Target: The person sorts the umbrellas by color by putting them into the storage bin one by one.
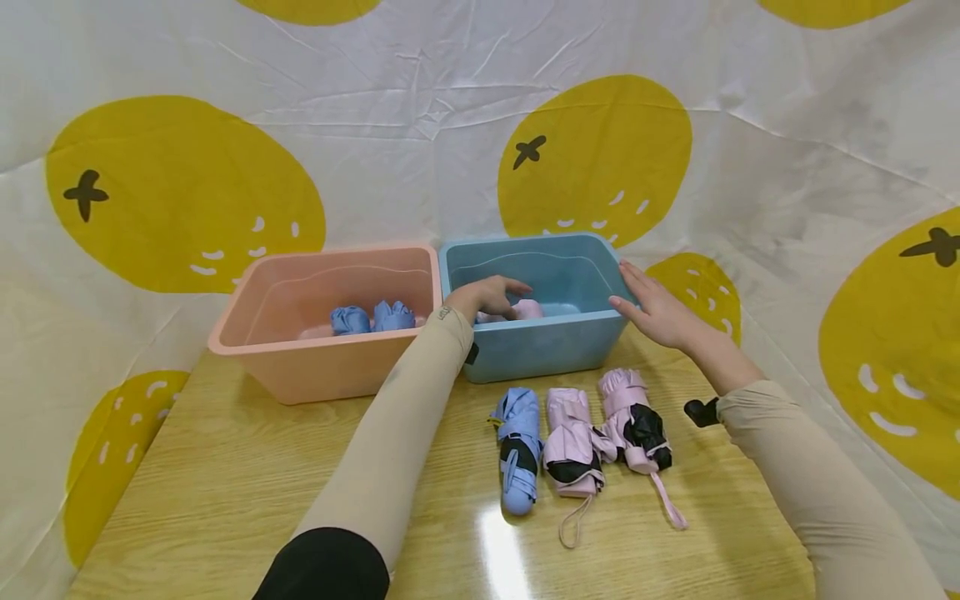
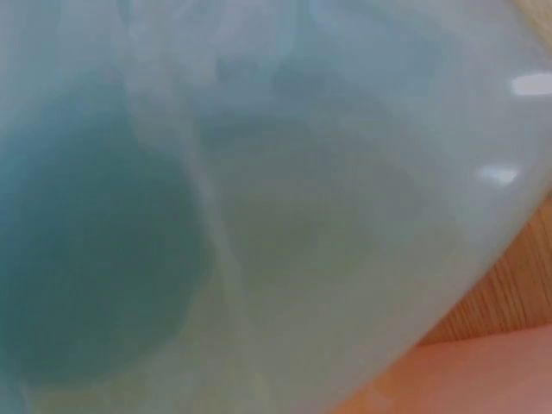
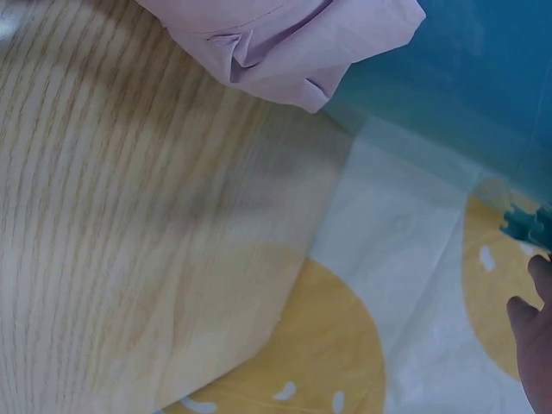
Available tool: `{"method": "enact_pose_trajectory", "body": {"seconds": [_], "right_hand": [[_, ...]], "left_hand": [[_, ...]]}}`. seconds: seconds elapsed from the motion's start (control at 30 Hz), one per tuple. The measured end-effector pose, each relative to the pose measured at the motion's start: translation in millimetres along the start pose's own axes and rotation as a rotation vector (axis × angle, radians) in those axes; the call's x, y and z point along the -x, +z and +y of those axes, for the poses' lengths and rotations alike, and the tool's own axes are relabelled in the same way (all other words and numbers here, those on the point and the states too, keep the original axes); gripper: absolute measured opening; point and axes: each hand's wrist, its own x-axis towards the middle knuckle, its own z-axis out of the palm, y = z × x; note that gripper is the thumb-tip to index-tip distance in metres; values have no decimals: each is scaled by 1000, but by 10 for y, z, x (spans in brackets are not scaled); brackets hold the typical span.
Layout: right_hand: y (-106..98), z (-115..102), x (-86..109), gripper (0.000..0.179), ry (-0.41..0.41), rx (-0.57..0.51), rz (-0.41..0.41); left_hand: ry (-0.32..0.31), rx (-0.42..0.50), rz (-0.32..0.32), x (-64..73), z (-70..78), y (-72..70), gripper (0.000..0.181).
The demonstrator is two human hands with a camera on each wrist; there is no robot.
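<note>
My left hand (image 1: pixel 489 297) reaches over the front left of the blue bin (image 1: pixel 547 337), fingers loosely spread above a folded pink umbrella (image 1: pixel 529 309) lying inside. Part of that umbrella is hidden by the hand and the bin's front rim. At the bin's right end, my right hand (image 1: pixel 660 312) rests its straight fingers against the rim, thumb apart. In the right wrist view, only the fingers (image 3: pixel 533 310) show at the right edge. The left wrist view is filled by a blurred, glossy bin wall (image 2: pixel 345 172).
A pink bin (image 1: pixel 322 367) with two folded blue umbrellas (image 1: pixel 393 317) inside stands left of the blue one. In front lie a blue umbrella (image 1: pixel 518 450), a pink umbrella (image 1: pixel 570 442) and another pink umbrella (image 1: pixel 622 396) on the wooden table (image 1: pixel 300 467). A patterned cloth (image 1: pixel 375 167) hangs behind.
</note>
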Motion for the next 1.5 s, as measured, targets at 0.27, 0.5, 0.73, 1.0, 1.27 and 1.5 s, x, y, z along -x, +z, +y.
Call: {"method": "enact_pose_trajectory", "body": {"seconds": [0.27,0.5,0.73,1.0,1.27,1.5], "right_hand": [[-1,-17,-8,79,6,0,-7],[-3,5,4,80,5,-9,-20],[13,8,20,79,1,-15,-11],[12,4,8,79,-15,-17,4],[-4,6,12,79,-18,-20,-7],[-10,-17,15,79,-12,-20,-11]], "left_hand": [[136,48,143,31,50,-2,58],[223,201,231,184,151,23,48],[330,326,345,578,311,135,46],[441,334,555,1057,423,410,46],[476,313,660,1301,332,922,48],[345,256,550,1380,194,1341,58]]}}
